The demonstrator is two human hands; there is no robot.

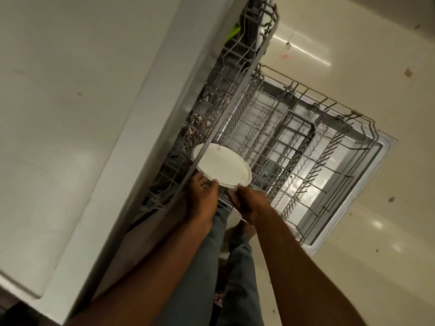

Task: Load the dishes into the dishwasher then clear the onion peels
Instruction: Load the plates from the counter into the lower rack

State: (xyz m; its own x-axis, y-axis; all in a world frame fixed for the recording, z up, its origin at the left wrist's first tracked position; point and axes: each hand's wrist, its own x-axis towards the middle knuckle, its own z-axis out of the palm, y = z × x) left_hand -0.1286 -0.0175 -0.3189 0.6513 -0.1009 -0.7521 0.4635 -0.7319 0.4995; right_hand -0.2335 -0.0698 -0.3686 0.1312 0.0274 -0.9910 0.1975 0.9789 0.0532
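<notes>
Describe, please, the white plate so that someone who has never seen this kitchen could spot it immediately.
Start at the open dishwasher with its two pulled-out wire racks. At the near end of the lower rack, both hands meet: the left hand and right hand hold the white plate by its near edge. It is the only solid, round, plain white thing among the grey wire.

Plate (222, 164) held just beyond the fingers (213, 184), above the lower rack (306, 147), with the upper rack (226, 95) to their left.
</notes>
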